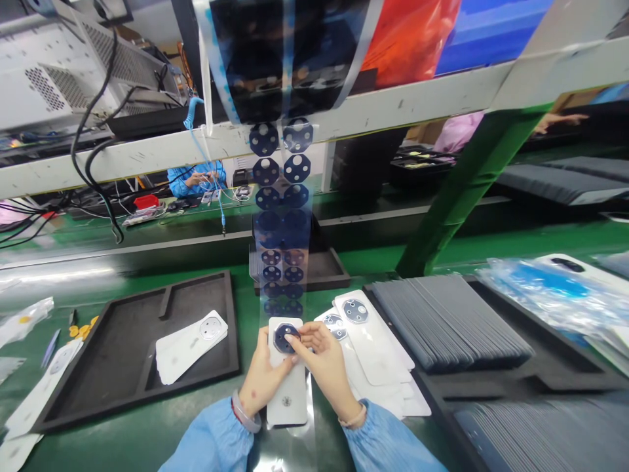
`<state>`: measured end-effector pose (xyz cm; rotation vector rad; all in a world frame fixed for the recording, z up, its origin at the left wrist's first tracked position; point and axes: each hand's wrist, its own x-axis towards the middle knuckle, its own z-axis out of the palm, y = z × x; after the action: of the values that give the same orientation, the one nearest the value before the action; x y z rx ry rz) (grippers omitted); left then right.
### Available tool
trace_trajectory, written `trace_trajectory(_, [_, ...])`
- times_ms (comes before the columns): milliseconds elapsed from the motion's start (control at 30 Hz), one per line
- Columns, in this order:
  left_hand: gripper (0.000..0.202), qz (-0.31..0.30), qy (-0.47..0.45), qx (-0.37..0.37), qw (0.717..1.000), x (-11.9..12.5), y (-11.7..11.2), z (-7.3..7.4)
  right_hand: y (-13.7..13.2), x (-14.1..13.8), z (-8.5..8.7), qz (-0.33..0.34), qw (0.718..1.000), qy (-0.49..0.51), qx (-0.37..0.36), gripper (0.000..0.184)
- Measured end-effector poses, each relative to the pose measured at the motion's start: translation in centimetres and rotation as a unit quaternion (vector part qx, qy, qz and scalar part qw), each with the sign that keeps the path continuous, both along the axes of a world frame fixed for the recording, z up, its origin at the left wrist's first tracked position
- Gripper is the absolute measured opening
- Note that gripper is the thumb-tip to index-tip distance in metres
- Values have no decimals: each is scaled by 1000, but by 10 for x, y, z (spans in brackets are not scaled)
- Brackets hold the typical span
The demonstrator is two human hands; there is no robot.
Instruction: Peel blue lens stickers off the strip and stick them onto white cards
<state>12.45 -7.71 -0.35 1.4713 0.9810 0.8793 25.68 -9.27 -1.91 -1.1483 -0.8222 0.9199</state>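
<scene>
My left hand (266, 373) is closed on a white phone back cover (286, 408), its thumb across the front and its fingers behind the left edge. Near the cover's top lies a dark round film sticker (282, 337) with holes, over the camera area. My right hand (317, 347) has its fingers curled at that sticker, thumb and forefinger on its right side. Behind the cover hangs a clear strip of dark stickers (282, 272) in two columns. Right of my right hand, several white covers (371, 347) with dark camera discs lie in an overlapping pile.
A black tray (118, 367) at left holds white covers (191, 347). At right, another black tray (555, 367) carries rows of dark thin panels (449, 321). Plastic bags (535, 288) lie beyond it. A green post (457, 196) and white beam (417, 95) stand ahead; a co-worker's blue sleeve (179, 181) shows behind.
</scene>
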Motion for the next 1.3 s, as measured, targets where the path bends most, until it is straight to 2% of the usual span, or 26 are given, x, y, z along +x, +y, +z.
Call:
trace_trajectory(633, [47, 19, 20, 6, 1000, 1, -1, 5, -1, -1, 4, 2, 1000, -4, -3, 39])
trace_trajectory(1100, [49, 4, 33, -2, 999, 0, -1, 2, -2, 0, 8, 6, 1000, 2, -12, 38])
trace_trajectory(1300, [46, 21, 52, 19, 998, 2, -3, 2, -1, -2, 5, -1, 1000, -8, -14, 34])
